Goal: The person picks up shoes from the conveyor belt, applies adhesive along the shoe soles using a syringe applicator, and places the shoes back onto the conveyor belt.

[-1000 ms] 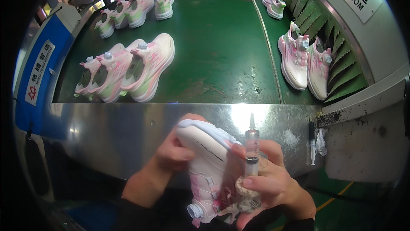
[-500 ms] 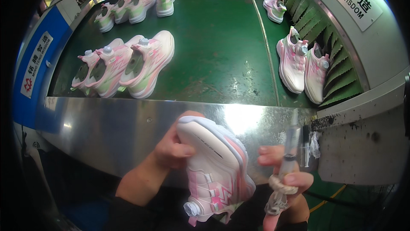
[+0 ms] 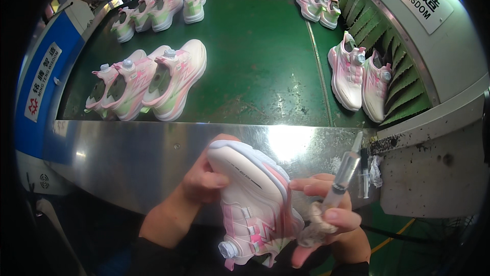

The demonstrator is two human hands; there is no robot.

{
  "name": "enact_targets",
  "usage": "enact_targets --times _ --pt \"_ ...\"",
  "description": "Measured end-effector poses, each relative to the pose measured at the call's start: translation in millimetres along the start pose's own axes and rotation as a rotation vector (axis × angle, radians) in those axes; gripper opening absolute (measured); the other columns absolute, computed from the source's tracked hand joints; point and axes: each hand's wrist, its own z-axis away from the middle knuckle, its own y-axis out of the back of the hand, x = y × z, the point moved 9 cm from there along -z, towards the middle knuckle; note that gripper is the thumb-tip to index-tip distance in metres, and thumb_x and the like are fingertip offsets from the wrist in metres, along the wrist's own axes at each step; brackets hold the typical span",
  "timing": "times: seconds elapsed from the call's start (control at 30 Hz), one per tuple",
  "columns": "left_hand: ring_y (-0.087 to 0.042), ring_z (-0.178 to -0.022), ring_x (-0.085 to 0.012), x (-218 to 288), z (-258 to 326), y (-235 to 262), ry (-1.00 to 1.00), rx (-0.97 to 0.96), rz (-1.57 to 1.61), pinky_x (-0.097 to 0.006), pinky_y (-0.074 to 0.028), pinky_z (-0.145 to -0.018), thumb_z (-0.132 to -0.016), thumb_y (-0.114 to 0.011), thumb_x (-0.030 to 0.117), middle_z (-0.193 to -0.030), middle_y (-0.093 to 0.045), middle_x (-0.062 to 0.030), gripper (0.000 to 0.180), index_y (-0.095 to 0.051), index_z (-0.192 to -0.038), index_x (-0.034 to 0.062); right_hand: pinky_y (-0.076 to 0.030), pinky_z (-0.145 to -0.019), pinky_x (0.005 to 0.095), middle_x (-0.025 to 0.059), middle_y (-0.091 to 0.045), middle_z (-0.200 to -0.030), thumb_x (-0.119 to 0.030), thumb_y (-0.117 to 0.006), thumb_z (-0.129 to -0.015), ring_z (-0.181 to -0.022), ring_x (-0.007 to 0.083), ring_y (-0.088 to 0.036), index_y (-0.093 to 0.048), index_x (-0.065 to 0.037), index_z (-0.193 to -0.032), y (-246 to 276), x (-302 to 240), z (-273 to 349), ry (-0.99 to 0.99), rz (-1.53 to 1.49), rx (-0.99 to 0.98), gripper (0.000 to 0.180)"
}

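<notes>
My left hand (image 3: 206, 176) grips the toe end of a white and pink sneaker (image 3: 250, 194), thumb on the upper. The sneaker is tipped with its toe up and its side toward me; a round pale dial (image 3: 228, 249) sits at its lower end. In my right hand (image 3: 337, 214) is a clear syringe (image 3: 345, 171), its nozzle pointing up and away. A crumpled pale cloth strip (image 3: 315, 225) is wrapped about that hand's finger. My right fingertips reach the sneaker's sole edge; whether they press on it I cannot tell.
Several matching sneakers (image 3: 176, 79) stand on the green conveyor belt (image 3: 255, 51), left and far left. More sneakers (image 3: 347, 74) stand at the right beside a slatted green curtain (image 3: 403, 79). A dark-capped syringe (image 3: 364, 174) lies on the metal ledge (image 3: 127, 148) near a crumpled white wrapper (image 3: 375, 171).
My right hand has moved left, up to the sneaker's sole edge, and the syringe leans more to the right. A second sneaker now shows at the far right. My left hand has barely moved.
</notes>
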Motion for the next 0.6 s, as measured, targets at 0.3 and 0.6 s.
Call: enact_targets --times 0.3,0.6 --pt "-0.055 -0.104 -0.0240 2.7 -2.0 -4.6 0.000 0.002 0.004 -0.037 -0.046 -0.090 -0.062 -0.072 0.011 -0.110 -0.054 -0.0123 0.068 -0.042 -0.122 0.0044 -0.032 -0.102 0.0538 0.0242 -0.030 -0.133 -0.049 -0.079 -0.062 -0.123 0.0381 -0.040 -0.013 -0.015 -0.131 -14.0 48.1 16.6 -0.304 -0.801 0.353 0.102" --pt "-0.055 -0.104 -0.0245 -0.7 -3.1 0.8 0.013 0.059 0.009 -0.038 -0.047 -0.090 -0.064 -0.071 0.010 -0.112 -0.054 -0.0126 0.064 -0.042 -0.121 0.0055 -0.051 -0.076 0.0359 0.0263 -0.040 -0.120 -0.044 -0.086 -0.055 -0.100 0.0328 -0.058 -0.022 -0.010 -0.129 13.3 15.4 15.5 -0.200 -0.276 0.184 0.104"
